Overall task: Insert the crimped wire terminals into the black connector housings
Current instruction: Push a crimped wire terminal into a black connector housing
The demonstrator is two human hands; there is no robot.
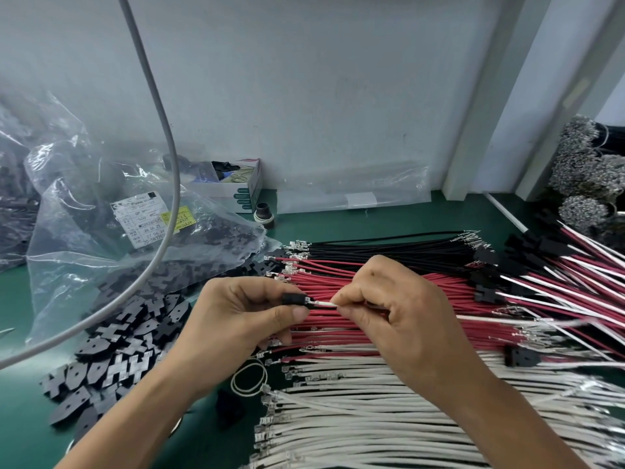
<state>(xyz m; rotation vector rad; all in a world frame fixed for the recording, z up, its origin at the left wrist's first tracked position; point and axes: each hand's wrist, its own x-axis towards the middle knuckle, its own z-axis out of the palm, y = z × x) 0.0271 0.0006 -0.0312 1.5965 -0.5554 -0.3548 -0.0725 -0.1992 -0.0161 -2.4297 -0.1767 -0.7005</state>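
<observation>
Hands meet mid-frame over the wire pile. Left hand [243, 313] pinches a black connector housing [293, 298] between thumb and forefinger, opening facing right. Right hand [399, 309] pinches a white wire [325, 303] just behind its metal terminal [310, 302], short grip so the soft lead likely won't buckle; terminal sits at the housing mouth, seating depth unclear. Red wires [338, 286], black wires [389, 247] and white wires [355, 411] lie sorted, terminals leftward. Loose matte housings [111, 360] spill from a crinkled clear bag [101, 231] on the green counter [20, 299].
</observation>
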